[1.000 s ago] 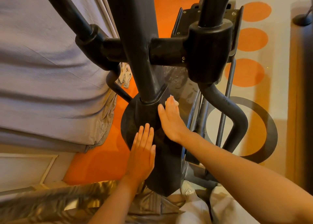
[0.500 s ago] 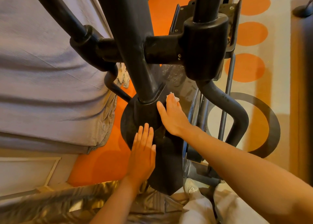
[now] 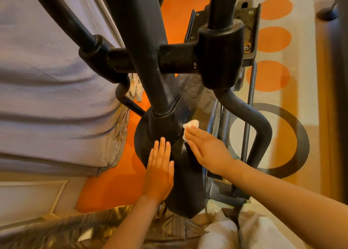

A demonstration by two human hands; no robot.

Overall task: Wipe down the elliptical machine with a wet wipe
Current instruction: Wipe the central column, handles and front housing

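Note:
The black elliptical machine (image 3: 162, 128) fills the middle of the head view, its upright post rising from a rounded housing. My right hand (image 3: 207, 151) presses a white wet wipe (image 3: 191, 125) flat against the right side of that housing, just below the post's collar; the wipe peeks out past my fingertips. My left hand (image 3: 160, 171) lies flat and open on the left front of the housing, fingers together and pointing up. The swing arms (image 3: 243, 107) cross above both hands.
A bed with grey sheets (image 3: 52, 79) stands close on the left. Orange floor (image 3: 113, 183) runs between the bed and the machine. A rug with orange dots (image 3: 271, 75) and a dark ring lies on the right. Shiny gold fabric (image 3: 75, 228) is at the bottom.
My right hand has slid the wipe to the right and slightly down along the housing, exposing more of the wipe. My left hand has stayed flat in place.

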